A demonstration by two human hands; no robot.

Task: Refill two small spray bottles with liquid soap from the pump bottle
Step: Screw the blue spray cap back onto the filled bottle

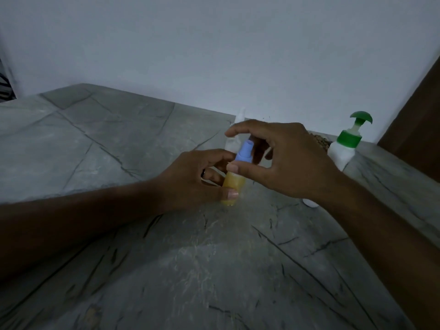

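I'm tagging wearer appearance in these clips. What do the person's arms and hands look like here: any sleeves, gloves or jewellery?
Both forearms are bare, with no sleeves, gloves or watch in view. The left hand wears a dark ring on one finger. The right hand shows no jewellery. Fingernails look short and unpainted.

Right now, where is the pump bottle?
In the head view, the pump bottle stands at the far right of the table, near the wall, beyond the right hand.

Both forearms enter from the lower corners and meet at frame centre. Left hand [190, 179]: fingers curled, thumb pressed forward, a ring on one finger. Right hand [283, 160]: arched above it, thumb and forefinger pinching.
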